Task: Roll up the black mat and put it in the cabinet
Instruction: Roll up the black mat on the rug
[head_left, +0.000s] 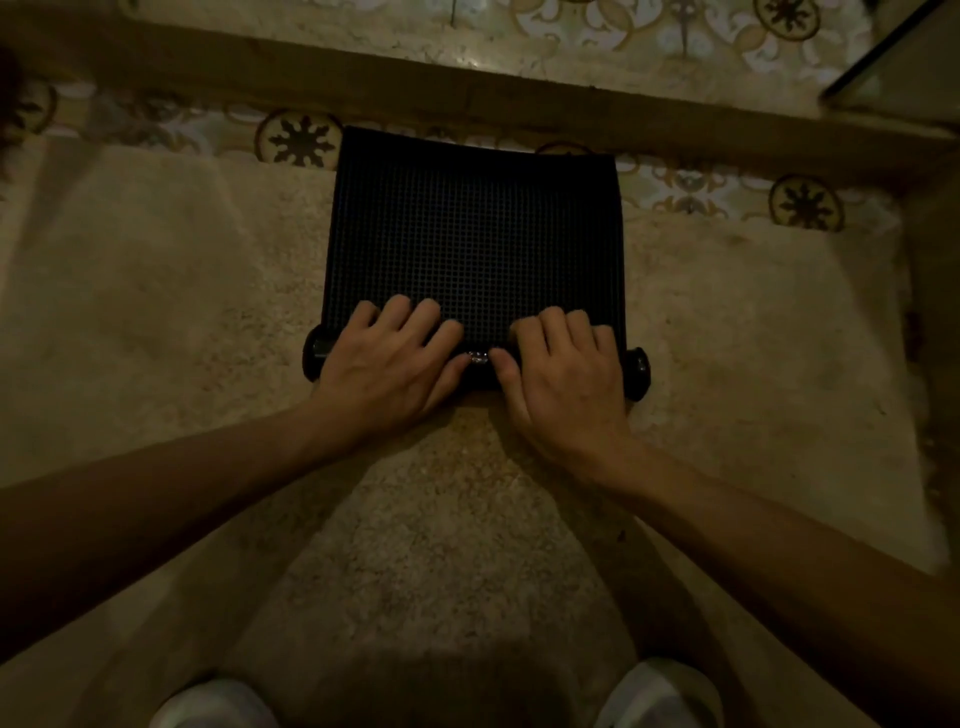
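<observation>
Nearest, two pale knees (218, 701) framed the bottom of the view, over a beige rug (156, 312). Both bare forearms reached forward. The left hand (384, 364) and right hand (566, 369) lay side by side, palms down, fingers curled over the rolled near end of the mat (472, 234), pressing on it. The roll's ends stuck out either side. Beyond, the mat's gridded part lay flat, its far edge on patterned tiles (301, 137).

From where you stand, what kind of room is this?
Probably a room in a home, seen at floor level: a beige carpet lies over patterned floor tiles, and both hands press a half-rolled black mat. Dim light hides the rest.
</observation>
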